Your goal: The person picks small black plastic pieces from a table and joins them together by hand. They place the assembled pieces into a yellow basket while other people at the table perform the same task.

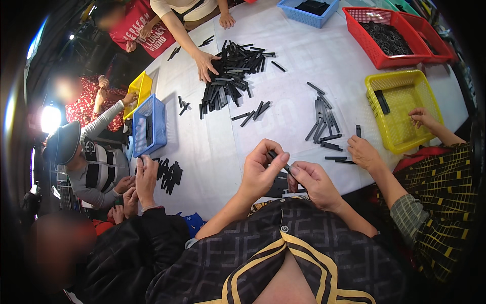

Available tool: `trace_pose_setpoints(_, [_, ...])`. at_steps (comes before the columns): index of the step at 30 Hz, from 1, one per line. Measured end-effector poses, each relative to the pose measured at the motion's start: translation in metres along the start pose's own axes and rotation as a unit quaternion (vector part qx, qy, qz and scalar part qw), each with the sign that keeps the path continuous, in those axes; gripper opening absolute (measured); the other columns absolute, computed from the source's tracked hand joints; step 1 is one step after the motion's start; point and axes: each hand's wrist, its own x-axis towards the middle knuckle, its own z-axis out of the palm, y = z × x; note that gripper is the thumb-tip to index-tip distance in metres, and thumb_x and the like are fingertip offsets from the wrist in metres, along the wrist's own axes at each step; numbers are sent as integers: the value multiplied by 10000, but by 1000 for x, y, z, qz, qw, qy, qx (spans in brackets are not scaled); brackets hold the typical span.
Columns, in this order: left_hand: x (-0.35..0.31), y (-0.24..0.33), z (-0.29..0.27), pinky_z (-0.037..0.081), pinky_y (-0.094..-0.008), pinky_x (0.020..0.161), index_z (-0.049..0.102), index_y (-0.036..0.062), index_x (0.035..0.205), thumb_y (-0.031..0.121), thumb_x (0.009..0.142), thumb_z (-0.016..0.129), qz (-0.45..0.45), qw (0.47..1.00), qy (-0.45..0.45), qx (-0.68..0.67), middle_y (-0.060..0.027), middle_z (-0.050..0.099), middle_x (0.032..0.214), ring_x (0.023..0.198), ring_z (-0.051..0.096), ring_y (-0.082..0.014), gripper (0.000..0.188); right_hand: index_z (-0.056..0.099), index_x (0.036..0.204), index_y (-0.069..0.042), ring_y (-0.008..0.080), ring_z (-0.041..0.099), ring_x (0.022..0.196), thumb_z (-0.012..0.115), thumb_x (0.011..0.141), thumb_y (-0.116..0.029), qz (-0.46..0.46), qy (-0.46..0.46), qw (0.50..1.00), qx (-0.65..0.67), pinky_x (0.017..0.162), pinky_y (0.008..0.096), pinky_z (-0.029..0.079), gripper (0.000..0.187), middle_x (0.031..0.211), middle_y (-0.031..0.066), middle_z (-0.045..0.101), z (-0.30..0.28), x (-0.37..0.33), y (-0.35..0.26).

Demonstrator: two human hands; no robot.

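Observation:
Close to my chest, my left hand [260,169] and my right hand [319,185] meet at a small black stick-shaped piece [280,160]. My left thumb and fingers close around its upper part. The right thumb and fingers pinch toward its lower end, where the fingers partly hide it. Below them, at the table's near edge, lie more dark flat pieces [278,187], partly covered by my hands. A loose group of black strips [324,119] lies just beyond my right hand.
A big heap of black strips [235,68] covers the table's far middle, with a co-worker's hand [205,65] on it. At right stand a yellow basket [374,109] and red baskets [359,43]; at left, a blue basket [158,121]. Co-workers' arms flank me on both sides.

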Motion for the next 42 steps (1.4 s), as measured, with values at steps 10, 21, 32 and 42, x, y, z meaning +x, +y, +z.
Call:
trace_pose_setpoints(10, [5, -5, -13, 297, -191, 528, 411, 31, 894, 81, 889, 515, 58, 996, -31, -61, -27, 484, 721, 598, 367, -55, 116, 482, 726, -23, 120, 466, 643, 446, 894, -178, 40, -9, 985, 169, 650, 260, 398, 231, 669, 32, 478, -4, 1, 1])
trace_pose_setpoints(21, [0, 5, -1, 358, -179, 589, 390, 37, 1020, -9, 817, 582, 74, 994, -76, -5, -20, 508, 790, 665, 442, -50, 283, 520, 766, -11, 81, 452, 637, 419, 917, -165, -26, -2, 1000, 7, 617, 222, 392, 238, 686, 9, 498, -1, 3, 4])
trace_pose_setpoints(32, [1, 0, -1, 311, -173, 484, 444, 33, 1076, 102, 924, 436, -6, 999, 13, -34, 20, 475, 622, 531, 411, -35, 167, 536, 765, 4, 58, 408, 604, 451, 905, -173, -61, 33, 992, -103, 552, 217, 358, 241, 644, -1, 483, 2, 3, 3])
trace_pose_setpoints(42, [1, -4, -3, 342, -172, 495, 461, 22, 1100, 174, 944, 416, -19, 1000, -15, -4, 2, 501, 649, 570, 449, -39, 222, 512, 761, 4, 75, 452, 644, 437, 919, -165, -36, 27, 996, -83, 610, 224, 385, 243, 679, 9, 493, -2, 2, 4])
